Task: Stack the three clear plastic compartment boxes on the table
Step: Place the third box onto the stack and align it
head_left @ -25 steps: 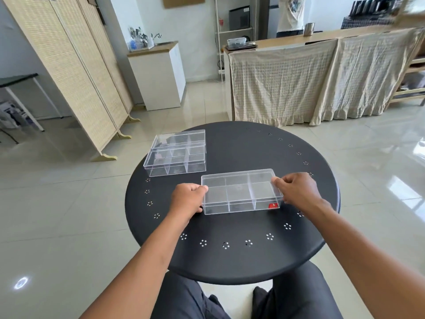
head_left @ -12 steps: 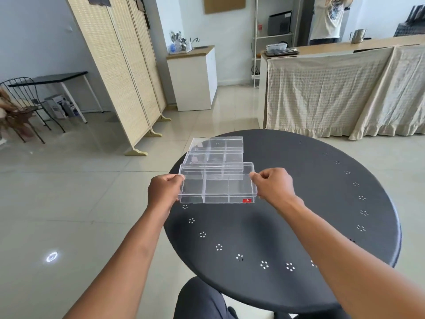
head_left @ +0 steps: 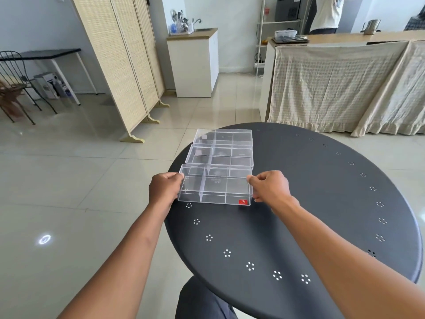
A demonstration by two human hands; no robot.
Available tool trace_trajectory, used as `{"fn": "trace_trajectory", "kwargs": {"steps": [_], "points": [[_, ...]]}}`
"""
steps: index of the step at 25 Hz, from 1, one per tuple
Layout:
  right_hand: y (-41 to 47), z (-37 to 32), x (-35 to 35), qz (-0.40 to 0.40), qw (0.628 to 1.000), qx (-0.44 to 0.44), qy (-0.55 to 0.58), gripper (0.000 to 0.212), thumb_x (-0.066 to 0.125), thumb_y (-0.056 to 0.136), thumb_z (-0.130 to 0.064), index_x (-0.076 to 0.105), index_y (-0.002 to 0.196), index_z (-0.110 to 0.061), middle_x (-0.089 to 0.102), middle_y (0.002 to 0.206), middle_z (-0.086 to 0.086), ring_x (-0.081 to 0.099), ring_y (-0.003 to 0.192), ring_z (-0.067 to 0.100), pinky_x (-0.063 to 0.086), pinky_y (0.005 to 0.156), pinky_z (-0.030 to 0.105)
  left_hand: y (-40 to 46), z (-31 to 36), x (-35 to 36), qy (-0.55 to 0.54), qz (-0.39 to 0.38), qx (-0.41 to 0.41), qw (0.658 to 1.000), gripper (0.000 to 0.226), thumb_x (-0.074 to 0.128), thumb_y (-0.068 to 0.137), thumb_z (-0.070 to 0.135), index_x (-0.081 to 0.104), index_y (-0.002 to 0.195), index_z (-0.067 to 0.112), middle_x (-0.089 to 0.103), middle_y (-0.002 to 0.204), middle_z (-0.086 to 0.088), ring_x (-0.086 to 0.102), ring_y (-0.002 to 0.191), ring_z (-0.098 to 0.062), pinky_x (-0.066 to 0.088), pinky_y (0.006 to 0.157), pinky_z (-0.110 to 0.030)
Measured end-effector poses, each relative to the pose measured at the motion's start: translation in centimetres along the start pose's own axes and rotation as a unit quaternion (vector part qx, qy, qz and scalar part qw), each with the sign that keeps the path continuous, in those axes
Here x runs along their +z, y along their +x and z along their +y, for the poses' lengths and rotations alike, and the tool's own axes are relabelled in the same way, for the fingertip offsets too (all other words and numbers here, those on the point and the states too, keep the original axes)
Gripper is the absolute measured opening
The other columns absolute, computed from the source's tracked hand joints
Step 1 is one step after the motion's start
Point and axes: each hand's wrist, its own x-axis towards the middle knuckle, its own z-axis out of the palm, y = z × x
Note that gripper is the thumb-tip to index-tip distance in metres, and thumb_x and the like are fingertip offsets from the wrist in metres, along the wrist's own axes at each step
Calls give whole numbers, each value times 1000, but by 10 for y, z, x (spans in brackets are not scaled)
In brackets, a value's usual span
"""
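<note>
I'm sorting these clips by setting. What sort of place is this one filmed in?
Probably a small café or a studio with a kitchen corner, though it could be a home. A long wooden counter draped with cloth holds a metal jug, a dish rack sits by a tap, and a folding woven screen divides the tiled room.

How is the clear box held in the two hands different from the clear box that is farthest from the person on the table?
The held box is gripped at its short ends by the left hand and right hand; nothing touches the farthest box. The held box has a red sticker at its near right corner; the farthest box shows none. The held box is nearest the person; the farthest box lies near the round table's far edge. Both are clear, rectangular, with dividers.
</note>
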Motion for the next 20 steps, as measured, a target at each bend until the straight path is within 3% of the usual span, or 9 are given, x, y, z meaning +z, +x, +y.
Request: {"fn": "trace_trajectory", "kwargs": {"steps": [4,10,20], "points": [[1,3,-2,1,1000,0,-2,45,68,93,-33,70,79,10,78,71,18,67,50,20,68,75,44,5,-4,4,-7,0,12,1000,21,66,82,33,71,66,21,66,75,-7,56,68,-25,62,80,-47],[-1,4,-4,2,1000,-1,15,45,69,93,-31,70,83,13,78,72,20,69,53,22,67,76,45,5,-7,6,-8,1,17,1000,15,68,88,31,73,74,27,71,77,-7,59,63,-20,62,80,-45],[1,4,-6,2,1000,6,18,42,68,93,-32,74,87,10,79,70,19,68,52,21,67,77,45,7,-8,7,-10,-3,18,1000,14,69,87,32,77,79,23,70,70,2,58,61,-17,63,78,-45]]}}
